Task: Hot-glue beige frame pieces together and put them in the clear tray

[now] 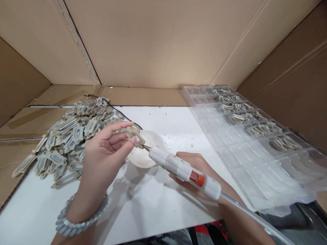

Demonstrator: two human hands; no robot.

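Note:
My left hand (107,149) pinches a small tan cut-out piece (134,134) between thumb and fingertips, held above a white round dish (150,153). A beaded bracelet sits on that wrist. My right hand (196,170) grips a white glue gun (185,170) with an orange trigger. Its metal nozzle touches the lower edge of the tan piece. A clear glue stick runs out of the gun's back toward the lower right.
A heap of similar flat pieces (68,139) lies at the left on the white board (143,204). Clear plastic compartment trays (255,143) with several filled pockets stand at the right. Cardboard walls (158,44) enclose the back and sides. A black cord runs behind the dish.

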